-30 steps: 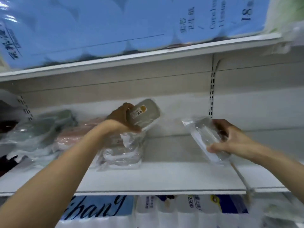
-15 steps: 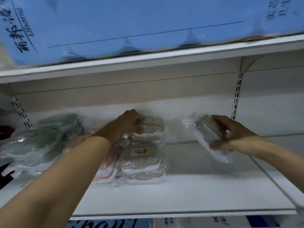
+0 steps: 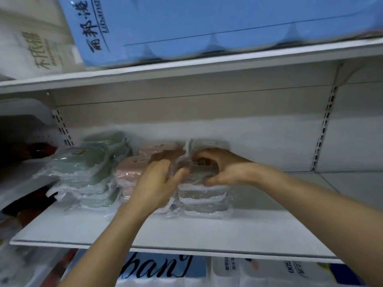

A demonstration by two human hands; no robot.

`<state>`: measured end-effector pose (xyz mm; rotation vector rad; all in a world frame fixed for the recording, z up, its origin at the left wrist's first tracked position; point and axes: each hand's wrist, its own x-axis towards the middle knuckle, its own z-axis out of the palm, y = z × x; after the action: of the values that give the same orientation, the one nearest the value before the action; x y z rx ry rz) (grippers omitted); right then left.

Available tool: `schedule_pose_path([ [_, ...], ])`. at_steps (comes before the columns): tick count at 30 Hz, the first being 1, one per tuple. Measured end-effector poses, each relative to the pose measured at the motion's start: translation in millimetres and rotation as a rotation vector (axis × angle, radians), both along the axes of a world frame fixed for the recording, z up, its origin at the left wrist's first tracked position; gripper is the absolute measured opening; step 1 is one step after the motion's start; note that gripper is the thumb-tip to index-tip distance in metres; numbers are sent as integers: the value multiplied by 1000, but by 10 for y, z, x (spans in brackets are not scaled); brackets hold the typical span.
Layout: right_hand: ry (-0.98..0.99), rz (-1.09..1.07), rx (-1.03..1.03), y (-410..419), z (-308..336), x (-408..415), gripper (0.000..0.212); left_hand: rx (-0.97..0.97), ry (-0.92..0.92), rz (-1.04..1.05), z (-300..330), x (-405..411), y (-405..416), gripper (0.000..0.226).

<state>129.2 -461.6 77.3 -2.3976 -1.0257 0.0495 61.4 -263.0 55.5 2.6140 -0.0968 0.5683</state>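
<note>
On the white shelf (image 3: 186,235) stands a stack of grey plastic boxes (image 3: 204,200), each wrapped in clear film. My right hand (image 3: 223,168) holds the topmost wrapped grey box (image 3: 196,175) on the stack, fingers curled over its far edge and thumb at its near side. My left hand (image 3: 157,181) grips the left side of the same box, thumb on top. Directly left of the grey stack stand pink wrapped boxes (image 3: 132,170), partly hidden by my left hand.
Green wrapped boxes (image 3: 87,164) are piled at the shelf's left. A blue tissue pack (image 3: 207,25) and a white pack (image 3: 35,42) sit on the upper shelf (image 3: 207,67). More tissue packs (image 3: 165,270) lie below. A slotted upright (image 3: 323,129) is at right.
My right hand carried its wrapped grey box left and set it on top of the grey stack. My left hand shifted from the stack's back to this box's left side.
</note>
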Motion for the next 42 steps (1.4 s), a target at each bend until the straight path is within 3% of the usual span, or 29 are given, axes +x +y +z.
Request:
schedule_pose_path([
  [2, 10, 5, 2, 55, -65, 34, 57, 172, 11, -29, -42, 2, 13, 27],
  [5, -87, -60, -28, 61, -111, 69, 52, 280, -45, -32, -87, 63, 23, 44],
  [12, -380, -186, -86, -189, -163, -175, 55, 381, -86, 59, -99, 30, -81, 44],
  [15, -465, -294, -136, -618, -207, -517, 56, 347, -157, 25, -95, -181, -290, 58],
  [20, -698, -586, -121, -1510, -421, -1189, 55, 111, -350, -200, -281, -638, -1316, 73],
  [24, -672, -778, -174, -2382, -581, -1921, 57, 87, -246, -365, -584, -967, -2333, 69],
  [27, -526, -963, -241, -2953, -768, -2279, 56, 44, -215, -475, -802, -1173, -2922, 70],
  [32, -548, -1192, -332, -3874, -932, -2524, 55, 182, -207, -605, -843, -436, -3534, 87],
  [36, -385, -1299, -525, -4179, -1065, -2755, 56, 201, -163, -752, -834, -173, -4100, 85],
  [42, -285, -1385, -527, -4329, -1045, -2803, 61, 209, -215, -869, -742, -243, -4461, 70],
])
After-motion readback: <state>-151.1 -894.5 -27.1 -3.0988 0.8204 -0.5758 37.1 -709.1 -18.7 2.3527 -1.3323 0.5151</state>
